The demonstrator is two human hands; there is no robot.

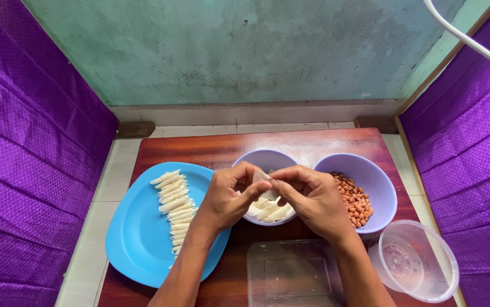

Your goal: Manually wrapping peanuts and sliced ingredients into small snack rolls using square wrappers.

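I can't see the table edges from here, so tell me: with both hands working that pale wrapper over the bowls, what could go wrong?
1. The thin wrapper piece is pinched between left hand and right hand; it might tear or slip into the middle bowl.
2. The clear round container sits at the table's right edge; the right forearm could nudge it off.
3. The peanut bowl is close to the right wrist and may get bumped.

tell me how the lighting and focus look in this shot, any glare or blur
Head view: soft, even daylight with only faint shadows under the left hand and right hand; a pale sheen on the wooden table behind the bowls; mild highlights on the clear round container; the thin white wrapper between the fingertips is sharp, and the white cable at top right looks slightly soft.
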